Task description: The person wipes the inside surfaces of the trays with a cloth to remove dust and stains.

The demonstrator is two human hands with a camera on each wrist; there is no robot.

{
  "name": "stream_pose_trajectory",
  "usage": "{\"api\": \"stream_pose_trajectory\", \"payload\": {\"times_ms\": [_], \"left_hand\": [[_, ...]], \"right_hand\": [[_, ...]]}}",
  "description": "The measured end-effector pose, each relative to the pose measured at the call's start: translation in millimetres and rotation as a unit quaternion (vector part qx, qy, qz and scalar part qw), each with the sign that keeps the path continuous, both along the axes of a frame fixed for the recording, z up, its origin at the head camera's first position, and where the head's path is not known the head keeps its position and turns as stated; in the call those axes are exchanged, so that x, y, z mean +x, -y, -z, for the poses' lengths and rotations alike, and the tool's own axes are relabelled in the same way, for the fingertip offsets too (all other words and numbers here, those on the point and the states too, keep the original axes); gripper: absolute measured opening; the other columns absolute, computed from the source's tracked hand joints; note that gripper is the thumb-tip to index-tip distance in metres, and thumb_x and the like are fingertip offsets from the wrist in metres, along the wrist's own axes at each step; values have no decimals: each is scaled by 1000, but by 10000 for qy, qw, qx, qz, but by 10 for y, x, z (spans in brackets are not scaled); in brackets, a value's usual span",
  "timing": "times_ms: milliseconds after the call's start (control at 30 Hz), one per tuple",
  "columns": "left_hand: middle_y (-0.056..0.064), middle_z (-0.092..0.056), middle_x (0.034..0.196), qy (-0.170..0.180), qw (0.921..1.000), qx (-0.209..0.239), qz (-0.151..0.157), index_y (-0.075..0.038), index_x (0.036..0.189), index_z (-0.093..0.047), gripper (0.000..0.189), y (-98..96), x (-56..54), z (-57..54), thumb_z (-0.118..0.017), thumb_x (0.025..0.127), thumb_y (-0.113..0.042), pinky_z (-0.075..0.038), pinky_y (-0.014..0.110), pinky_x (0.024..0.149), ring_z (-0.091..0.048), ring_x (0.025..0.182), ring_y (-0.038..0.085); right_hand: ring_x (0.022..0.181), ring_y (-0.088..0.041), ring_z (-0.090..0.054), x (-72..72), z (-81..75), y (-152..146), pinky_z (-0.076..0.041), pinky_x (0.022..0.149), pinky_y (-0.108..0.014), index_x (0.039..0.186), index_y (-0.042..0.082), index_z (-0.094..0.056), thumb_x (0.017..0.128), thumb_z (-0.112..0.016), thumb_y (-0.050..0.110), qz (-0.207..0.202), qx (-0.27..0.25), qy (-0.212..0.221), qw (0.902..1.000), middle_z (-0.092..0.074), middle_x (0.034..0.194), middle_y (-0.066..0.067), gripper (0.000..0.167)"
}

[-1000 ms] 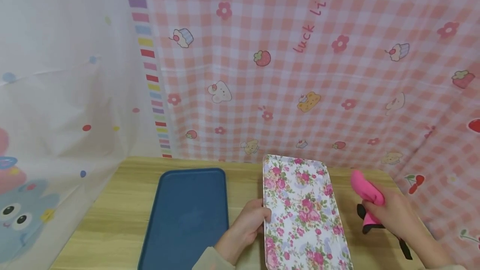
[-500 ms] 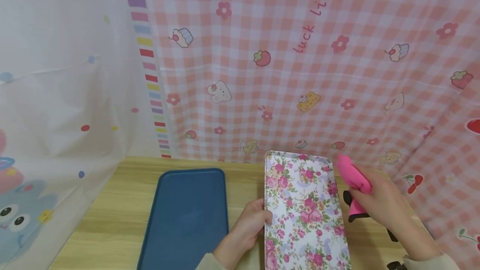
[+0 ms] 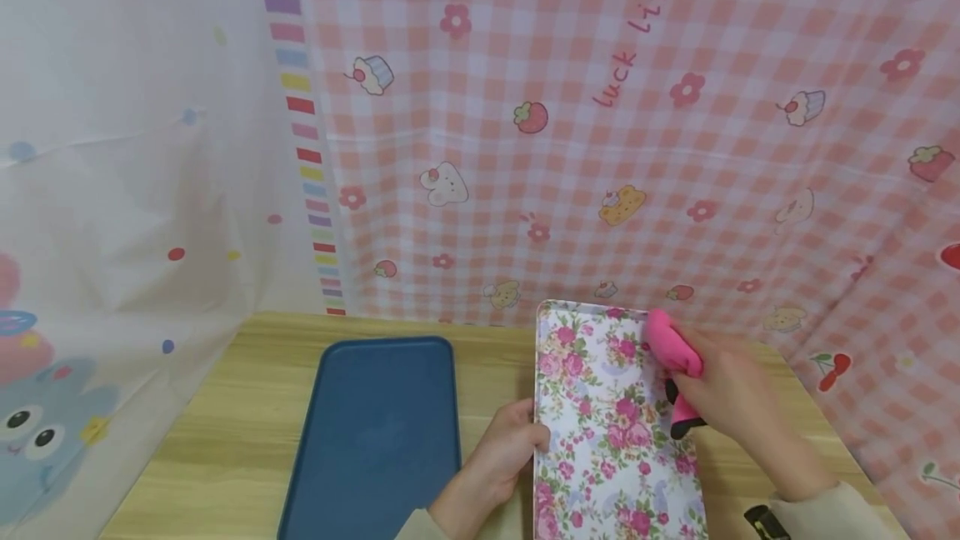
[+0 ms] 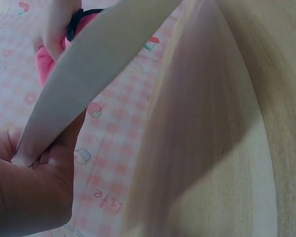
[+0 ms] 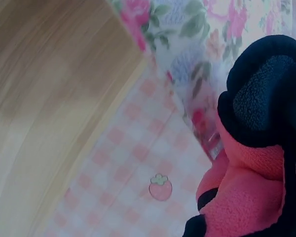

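Observation:
My left hand (image 3: 504, 448) grips the left edge of a white tray (image 3: 577, 473) printed with pink roses, thumb over its face. The tray is raised off the table and tilted towards me; its pale outer side (image 4: 89, 69) crosses the left wrist view. In my right hand (image 3: 731, 386) is a bunched pink cloth (image 3: 670, 344) with black edging, held at the tray's upper right corner. The right wrist view shows the cloth's folds (image 5: 251, 197) overlapping the tray's floral corner (image 5: 187, 59). Part of that corner is hidden behind the cloth and hand.
A dark blue tray (image 3: 375, 440) lies flat on the wood-grain table (image 3: 202, 440), left of my left hand. A pink checked curtain (image 3: 480, 148) hangs along the table's back edge, and a white printed sheet (image 3: 135, 190) hangs at left.
My right hand has carried the pink cloth leftward, from beside the floral tray onto its upper right corner. The left hand keeps its grip; the tray has shifted slightly.

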State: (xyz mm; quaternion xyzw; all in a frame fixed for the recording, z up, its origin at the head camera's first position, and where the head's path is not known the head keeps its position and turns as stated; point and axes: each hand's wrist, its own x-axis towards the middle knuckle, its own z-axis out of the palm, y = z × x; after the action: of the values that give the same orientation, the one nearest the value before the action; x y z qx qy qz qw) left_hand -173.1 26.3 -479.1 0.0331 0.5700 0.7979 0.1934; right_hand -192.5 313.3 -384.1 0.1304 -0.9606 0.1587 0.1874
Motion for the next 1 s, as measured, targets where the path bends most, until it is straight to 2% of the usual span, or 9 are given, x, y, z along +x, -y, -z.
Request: {"api": "stream_pose_trajectory", "payload": {"times_ms": [133, 233, 467, 633, 867, 967, 1000], "left_hand": [[14, -77, 106, 12, 10000, 20, 26, 5, 124, -68, 62, -1, -2, 6, -49, 66, 9, -54, 27, 76, -72, 91, 21], [15, -77, 107, 14, 10000, 59, 32, 5, 125, -68, 63, -4, -5, 13, -49, 66, 9, -55, 28, 75, -73, 91, 22], [15, -77, 106, 1, 9999, 108, 65, 4, 126, -68, 63, -8, -17, 22, -49, 66, 9, -57, 28, 69, -73, 87, 22], [14, -77, 106, -32, 9999, 110, 78, 5, 125, -68, 63, -8, -8, 13, -48, 65, 10, -55, 28, 73, -73, 89, 21], [13, -77, 107, -84, 9998, 148, 134, 5, 124, -68, 64, 0, 2, -7, -48, 64, 10, -55, 28, 78, -72, 93, 20], [13, -77, 107, -155, 9997, 104, 157, 5, 123, -69, 63, 8, -3, -9, -48, 64, 9, -54, 27, 80, -72, 95, 19], [12, -77, 107, -181, 9997, 96, 160, 5, 123, -69, 63, 8, -4, -9, -48, 64, 9, -53, 27, 80, -71, 95, 19]], "right_hand": [[62, -20, -47, -44, 24, 103, -41, 58, -36, 145, -5, -57, 83, -73, 9, 168, -42, 453, 9988, -64, 87, -12, 65], [60, -19, -46, -70, 39, 165, -39, 55, -35, 144, -5, -58, 82, -72, 8, 263, -147, 637, 9975, -60, 83, -10, 65], [62, -19, -47, -109, 50, 238, -40, 54, -33, 135, -4, -63, 83, -72, 7, 238, -308, 671, 9970, -56, 77, -6, 54], [61, -18, -46, -106, 39, 257, -39, 53, -32, 133, -2, -65, 82, -72, 6, 197, -429, 668, 9966, -57, 77, -6, 52], [60, -18, -45, -127, 42, 264, -38, 54, -32, 115, 5, -67, 80, -72, 6, 96, -402, 578, 9975, -53, 74, -3, 35], [58, -18, -45, -136, 32, 289, -38, 52, -32, 114, 6, -67, 81, -71, 6, 82, -427, 648, 9970, -50, 70, -3, 33], [57, -18, -44, -136, 28, 301, -38, 51, -32, 117, 5, -67, 81, -71, 7, 79, -424, 680, 9968, -49, 69, -3, 36]]}}
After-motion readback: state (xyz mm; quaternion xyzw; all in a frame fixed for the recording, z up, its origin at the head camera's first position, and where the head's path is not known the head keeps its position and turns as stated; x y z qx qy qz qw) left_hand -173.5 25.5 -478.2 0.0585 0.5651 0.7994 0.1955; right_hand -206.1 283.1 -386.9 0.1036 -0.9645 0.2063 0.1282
